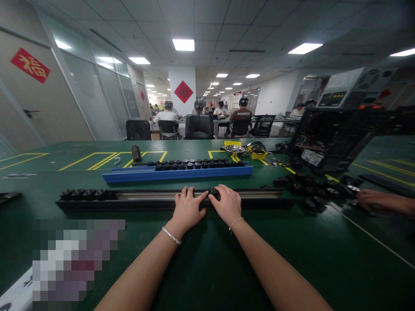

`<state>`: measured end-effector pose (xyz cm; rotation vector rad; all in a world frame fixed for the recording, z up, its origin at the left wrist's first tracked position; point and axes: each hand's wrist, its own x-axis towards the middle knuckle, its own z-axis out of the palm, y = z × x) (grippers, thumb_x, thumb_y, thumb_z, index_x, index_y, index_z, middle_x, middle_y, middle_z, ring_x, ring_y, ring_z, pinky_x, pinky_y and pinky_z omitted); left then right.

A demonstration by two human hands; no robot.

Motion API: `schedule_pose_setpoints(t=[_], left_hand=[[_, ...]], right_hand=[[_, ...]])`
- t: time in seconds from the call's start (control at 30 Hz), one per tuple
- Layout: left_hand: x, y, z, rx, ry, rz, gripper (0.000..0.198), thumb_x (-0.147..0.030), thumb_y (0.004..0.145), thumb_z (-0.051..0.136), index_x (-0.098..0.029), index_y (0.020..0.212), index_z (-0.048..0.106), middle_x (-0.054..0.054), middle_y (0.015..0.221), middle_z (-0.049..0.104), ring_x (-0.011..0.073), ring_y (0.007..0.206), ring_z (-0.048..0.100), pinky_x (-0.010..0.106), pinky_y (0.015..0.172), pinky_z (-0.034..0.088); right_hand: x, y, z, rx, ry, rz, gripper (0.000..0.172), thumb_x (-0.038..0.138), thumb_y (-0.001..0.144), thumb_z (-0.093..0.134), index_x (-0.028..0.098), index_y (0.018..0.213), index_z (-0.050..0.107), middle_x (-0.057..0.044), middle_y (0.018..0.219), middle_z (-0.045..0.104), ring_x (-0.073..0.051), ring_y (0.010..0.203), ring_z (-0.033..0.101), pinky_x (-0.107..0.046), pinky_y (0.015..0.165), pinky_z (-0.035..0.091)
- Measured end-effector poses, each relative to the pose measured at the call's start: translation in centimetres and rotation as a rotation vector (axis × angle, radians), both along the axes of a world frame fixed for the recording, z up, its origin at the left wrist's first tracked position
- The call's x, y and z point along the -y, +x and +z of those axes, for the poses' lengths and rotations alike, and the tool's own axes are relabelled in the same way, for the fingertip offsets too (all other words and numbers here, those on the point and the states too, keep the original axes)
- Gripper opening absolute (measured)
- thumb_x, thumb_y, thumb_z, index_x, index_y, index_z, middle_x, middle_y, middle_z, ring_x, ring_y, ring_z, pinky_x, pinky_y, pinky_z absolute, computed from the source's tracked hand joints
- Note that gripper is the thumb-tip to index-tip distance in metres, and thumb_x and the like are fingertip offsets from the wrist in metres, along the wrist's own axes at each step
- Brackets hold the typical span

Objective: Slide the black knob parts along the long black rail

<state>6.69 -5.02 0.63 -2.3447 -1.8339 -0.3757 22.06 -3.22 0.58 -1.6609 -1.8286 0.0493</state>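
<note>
A long black rail (259,195) lies across the green table in front of me. My left hand (187,209) rests on its near edge with the fingers stretched forward and slightly apart, the forefinger reaching toward a small black part (214,192) seated in the rail. My right hand (228,204) curls over that same black part, its fingers closed around it. Several similar black parts (84,194) sit in a row at the rail's left end.
A blue rail (175,174) carrying several black parts lies behind. A heap of loose black parts (304,186) sits to the right, with another person's hand (376,201) beside it. A metal bowl (234,149), yellow bins and an open machine (333,134) stand farther back.
</note>
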Motion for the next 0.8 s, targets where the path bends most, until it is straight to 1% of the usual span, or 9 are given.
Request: schedule_pose_setpoints(t=[0.13, 0.4, 0.6, 0.8], left_hand=[[-0.07, 0.11, -0.02, -0.005, -0.009, 0.013, 0.058, -0.047, 0.077, 0.054, -0.044, 0.133, 0.039, 0.011, 0.139, 0.037, 0.0374, 0.131, 0.027, 0.06, 0.1, 0.021], [0.22, 0.34, 0.01, -0.005, 0.006, 0.015, 0.06, -0.047, 0.078, 0.053, -0.042, 0.135, 0.037, 0.01, 0.14, 0.037, 0.0373, 0.132, 0.026, 0.061, 0.102, 0.017], [0.48, 0.5, 0.11, -0.014, 0.007, 0.034, 0.061, -0.046, 0.077, 0.055, -0.04, 0.135, 0.039, 0.01, 0.142, 0.037, 0.037, 0.132, 0.025, 0.061, 0.104, 0.015], [0.52, 0.52, -0.05, -0.023, 0.017, 0.036, 0.06, -0.044, 0.076, 0.056, -0.039, 0.134, 0.04, 0.01, 0.142, 0.037, 0.0364, 0.132, 0.026, 0.06, 0.104, 0.014]], right_hand=[[0.04, -0.19, -0.09, -0.004, 0.005, -0.021, 0.033, 0.043, 0.08, 0.053, 0.023, 0.104, 0.063, -0.006, 0.122, 0.059, -0.023, 0.113, 0.05, -0.039, 0.096, 0.029], [-0.08, -0.21, -0.42, -0.016, 0.054, -0.024, 0.031, 0.039, 0.082, 0.05, 0.019, 0.104, 0.062, -0.008, 0.114, 0.063, -0.022, 0.11, 0.052, -0.037, 0.096, 0.029], [-0.14, -0.03, -0.52, -0.009, 0.063, -0.032, 0.03, 0.036, 0.082, 0.049, 0.018, 0.103, 0.061, -0.009, 0.111, 0.064, -0.022, 0.107, 0.052, -0.036, 0.095, 0.03], [-0.16, 0.18, -0.45, 0.023, 0.067, -0.046, 0.027, 0.034, 0.081, 0.049, 0.017, 0.098, 0.061, -0.009, 0.105, 0.065, -0.022, 0.101, 0.054, -0.035, 0.091, 0.033]])
